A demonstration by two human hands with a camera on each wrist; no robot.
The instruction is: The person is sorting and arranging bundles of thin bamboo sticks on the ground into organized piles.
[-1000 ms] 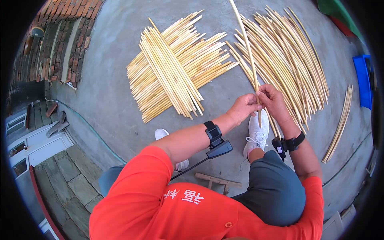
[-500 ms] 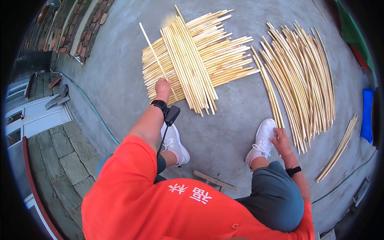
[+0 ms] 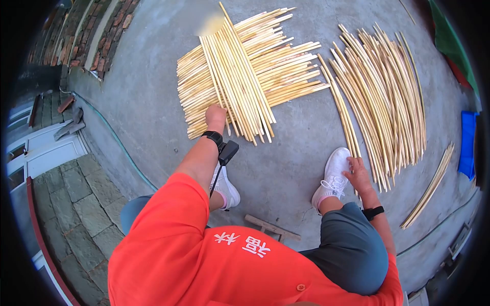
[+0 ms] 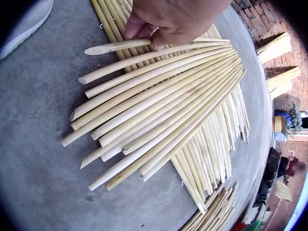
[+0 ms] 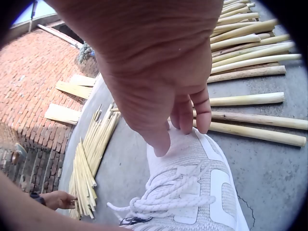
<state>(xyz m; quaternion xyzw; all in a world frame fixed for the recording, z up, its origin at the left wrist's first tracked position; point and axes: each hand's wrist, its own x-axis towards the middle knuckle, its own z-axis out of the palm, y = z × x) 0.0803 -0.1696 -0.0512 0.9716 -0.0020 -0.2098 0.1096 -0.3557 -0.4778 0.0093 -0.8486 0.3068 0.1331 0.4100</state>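
A stick (image 4: pixel 118 46) is pinched by the thumb and fingers of the left hand (image 3: pixel 216 118), at the crossed pile (image 3: pixel 241 84) on the grey floor (image 3: pixel 148 102). By the white shoe (image 3: pixel 335 171), the right hand (image 3: pixel 360 177) is held relaxed, with nothing grasped; whether the shoe is touched cannot be told. Beyond the floor, a brick wall (image 5: pixel 33 72) is seen; a green hose (image 3: pixel 109 129) is laid near the stone slabs (image 3: pixel 81 204).

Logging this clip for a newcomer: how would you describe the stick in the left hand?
On the gray ground, find the crossed pile of pale sticks ahead of the left shoe. The left hand is at the near left edge of its upper layer. The stick is the one pinched in that hand's fingers; its neighbors lie unheld.
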